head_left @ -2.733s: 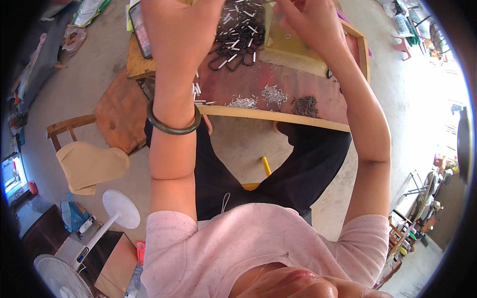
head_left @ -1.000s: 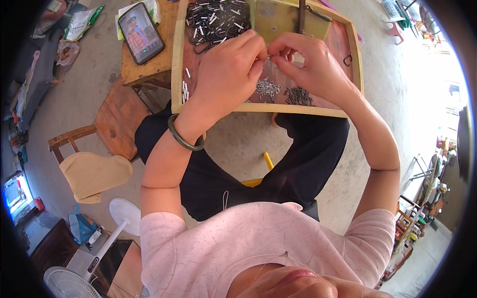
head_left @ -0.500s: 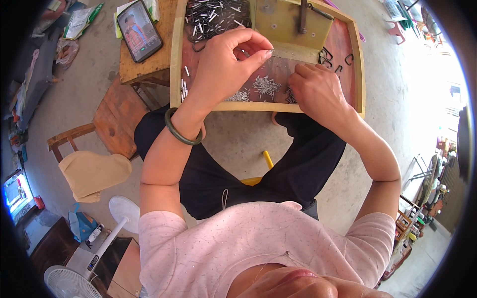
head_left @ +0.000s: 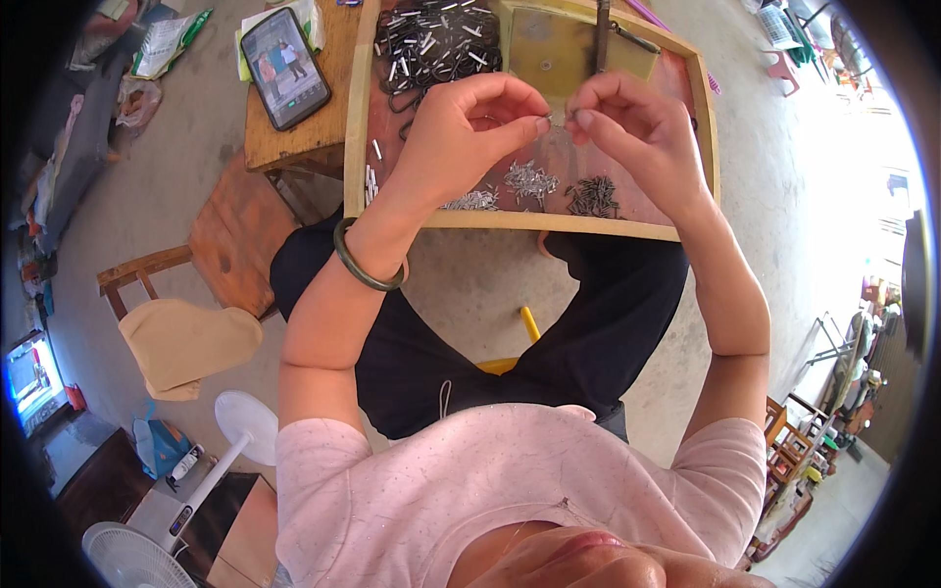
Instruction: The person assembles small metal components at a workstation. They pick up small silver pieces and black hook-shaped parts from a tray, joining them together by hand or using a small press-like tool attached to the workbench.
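Note:
My left hand point(head_left: 475, 122) pinches something too small to make out between thumb and forefinger, above the wooden tray point(head_left: 358, 108). Facing it, almost fingertip to fingertip, my right hand point(head_left: 637, 132) is also pinched, and what it holds is too small to name. Under the hands lie small silvery pins point(head_left: 530, 180) in a loose pile, with another silvery pile point(head_left: 472, 200) to the left. A heap of dark little pins point(head_left: 594, 197) sits on the right by the near rim. Black hooks with white tips point(head_left: 436, 44) form a tangled mass at the far left.
Behind my hands, a yellowish plate point(head_left: 534, 49) bears an upright dark metal lever point(head_left: 601, 34). A phone point(head_left: 284, 69) lies on a wooden table point(head_left: 294, 145) left of the tray. Several white tubes point(head_left: 371, 184) lie along the tray's left side.
My right hand has lifted from the dark pins and moved up and left to meet my left hand, uncovering the dark heap. The left hand stays pinched, slightly lower and further right.

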Action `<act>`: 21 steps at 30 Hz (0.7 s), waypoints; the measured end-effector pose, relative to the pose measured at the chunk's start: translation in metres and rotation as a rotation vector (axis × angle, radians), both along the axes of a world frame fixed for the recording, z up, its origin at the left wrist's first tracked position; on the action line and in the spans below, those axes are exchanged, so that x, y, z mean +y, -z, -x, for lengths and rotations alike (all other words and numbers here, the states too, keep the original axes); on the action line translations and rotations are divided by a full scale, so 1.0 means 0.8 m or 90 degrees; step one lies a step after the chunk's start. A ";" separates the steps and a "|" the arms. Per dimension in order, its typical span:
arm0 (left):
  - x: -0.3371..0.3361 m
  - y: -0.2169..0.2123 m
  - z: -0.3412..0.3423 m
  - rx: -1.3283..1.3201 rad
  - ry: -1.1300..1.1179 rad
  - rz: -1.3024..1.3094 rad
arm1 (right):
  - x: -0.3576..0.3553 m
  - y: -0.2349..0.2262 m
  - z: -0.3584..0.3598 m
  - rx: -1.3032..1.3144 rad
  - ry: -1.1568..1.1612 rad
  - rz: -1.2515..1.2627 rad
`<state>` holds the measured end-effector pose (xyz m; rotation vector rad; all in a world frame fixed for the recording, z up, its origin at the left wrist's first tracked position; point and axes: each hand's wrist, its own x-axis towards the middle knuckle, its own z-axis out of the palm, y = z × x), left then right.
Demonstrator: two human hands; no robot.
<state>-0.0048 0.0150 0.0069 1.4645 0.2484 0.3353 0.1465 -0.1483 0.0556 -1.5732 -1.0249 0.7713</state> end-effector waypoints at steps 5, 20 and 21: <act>-0.001 -0.007 0.000 -0.008 0.030 0.073 | 0.012 0.013 0.000 0.018 0.003 -0.049; -0.005 -0.001 -0.002 -0.077 0.041 0.210 | 0.018 0.021 0.013 -0.280 -0.006 -0.159; -0.006 0.000 -0.002 -0.075 0.033 0.223 | 0.018 0.019 0.014 -0.358 -0.010 -0.151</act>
